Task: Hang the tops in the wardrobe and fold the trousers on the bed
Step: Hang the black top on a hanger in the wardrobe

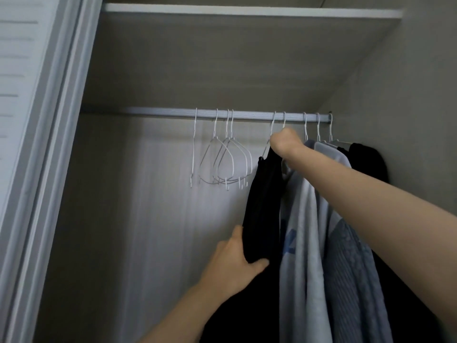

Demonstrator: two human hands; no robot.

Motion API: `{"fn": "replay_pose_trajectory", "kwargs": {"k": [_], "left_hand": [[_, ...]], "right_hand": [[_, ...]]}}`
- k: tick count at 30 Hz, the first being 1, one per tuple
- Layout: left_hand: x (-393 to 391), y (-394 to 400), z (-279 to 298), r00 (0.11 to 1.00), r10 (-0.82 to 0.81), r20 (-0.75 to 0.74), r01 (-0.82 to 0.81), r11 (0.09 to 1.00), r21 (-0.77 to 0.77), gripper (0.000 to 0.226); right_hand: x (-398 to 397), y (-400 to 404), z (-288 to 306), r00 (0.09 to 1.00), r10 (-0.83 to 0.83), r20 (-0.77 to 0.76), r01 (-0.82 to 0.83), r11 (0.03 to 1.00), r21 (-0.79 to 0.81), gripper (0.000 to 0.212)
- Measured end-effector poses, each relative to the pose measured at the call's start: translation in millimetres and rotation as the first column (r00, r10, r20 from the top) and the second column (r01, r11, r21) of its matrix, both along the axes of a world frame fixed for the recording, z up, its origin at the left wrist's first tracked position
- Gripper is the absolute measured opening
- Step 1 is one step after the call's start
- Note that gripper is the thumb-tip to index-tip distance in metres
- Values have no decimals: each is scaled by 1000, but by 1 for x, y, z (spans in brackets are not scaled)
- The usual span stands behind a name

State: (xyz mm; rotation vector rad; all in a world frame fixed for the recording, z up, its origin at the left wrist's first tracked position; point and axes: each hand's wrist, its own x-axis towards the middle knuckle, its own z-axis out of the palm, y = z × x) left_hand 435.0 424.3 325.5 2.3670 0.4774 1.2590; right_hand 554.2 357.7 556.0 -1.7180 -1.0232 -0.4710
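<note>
A black top [265, 194] hangs on a white hanger from the wardrobe rail [158, 110]. My right hand [284, 142] is closed around that hanger's neck just under the rail. My left hand [237, 258] grips the black top's left edge lower down. To its right hang a pale grey top with blue print [304, 231], a blue-grey striped top [351, 256] and another black garment [368, 159] against the right wall. No trousers or bed are in view.
Several empty white wire hangers [225, 159] hang at the middle of the rail. A shelf [247, 11] runs above. The louvred sliding door [22, 95] and its frame stand at the left. The wardrobe's right side wall [408, 95] is close to the clothes.
</note>
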Motion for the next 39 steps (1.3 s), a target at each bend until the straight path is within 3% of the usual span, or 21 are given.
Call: {"fn": "replay_pose_trajectory", "kwargs": {"k": [3, 7, 13, 18, 24, 28, 32, 35, 39], "left_hand": [[1, 4, -16, 999, -4, -53, 4, 1000, 9, 37], [5, 3, -39, 992, -83, 91, 92, 991, -97, 36], [17, -4, -76, 978, -85, 188, 111, 985, -129, 43], [12, -22, -109, 961, -59, 270, 128, 961, -247, 35], [-15, -62, -129, 954, -6, 299, 125, 917, -378, 29], [-35, -97, -150, 971, 170, 167, -99, 925, -366, 34], [-64, -141, -178, 914, 396, 86, -349, 877, -331, 30], [-95, -187, -204, 839, 538, 84, -477, 800, -365, 29], [-143, -277, -233, 694, 719, 39, -654, 652, -384, 29]], "right_hand": [[-11, -9, -20, 974, -157, 162, 166, 985, -44, 27], [-27, -16, -78, 892, -252, 376, 269, 963, 6, 38], [-32, -16, -176, 865, -138, 482, 158, 987, -1, 75], [-35, -32, -225, 851, -18, 525, 41, 999, -32, 75], [-44, -61, -263, 894, 208, 397, -189, 978, -88, 74], [-53, -91, -299, 888, 355, 292, -335, 935, -120, 70], [-60, -130, -338, 839, 472, 271, -443, 881, -165, 67], [-71, -162, -372, 765, 595, 246, -547, 802, -240, 65], [-97, -211, -415, 589, 795, 143, -743, 602, -292, 59]]}}
